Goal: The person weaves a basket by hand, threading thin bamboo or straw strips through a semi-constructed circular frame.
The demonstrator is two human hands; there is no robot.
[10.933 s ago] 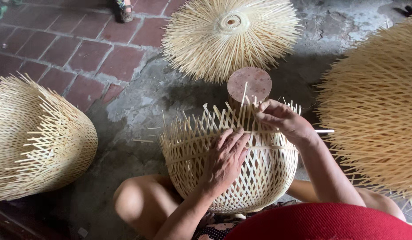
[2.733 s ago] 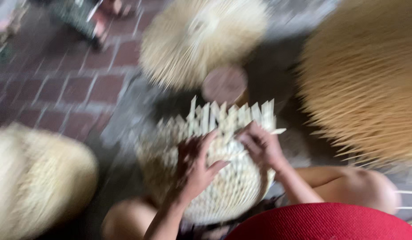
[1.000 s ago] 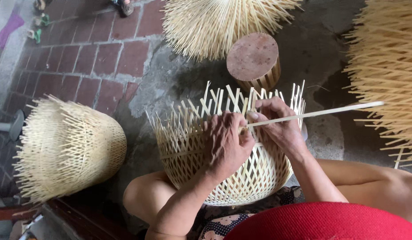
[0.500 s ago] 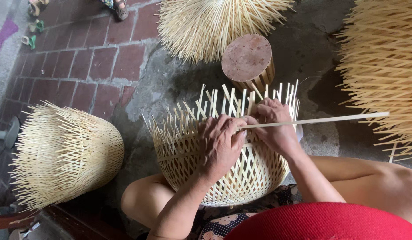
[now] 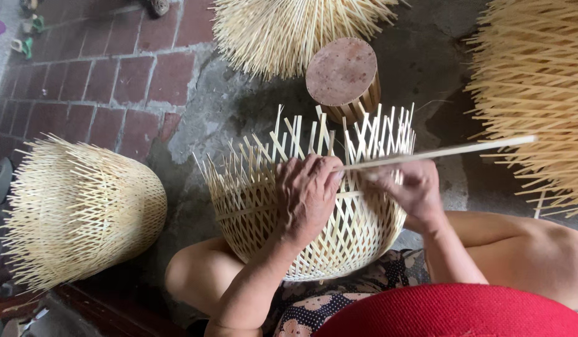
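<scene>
Basket (image 5: 314, 231) — pale straw, open diamond lattice. Stump (image 5: 342, 72), 12 o'clock — reddish-brown. Bricks (image 5: 102, 81) dull red. Hat brim (image 5: 457, 312), 5 o'clock — red.

No pkgs, labels, signs, screens.
</scene>
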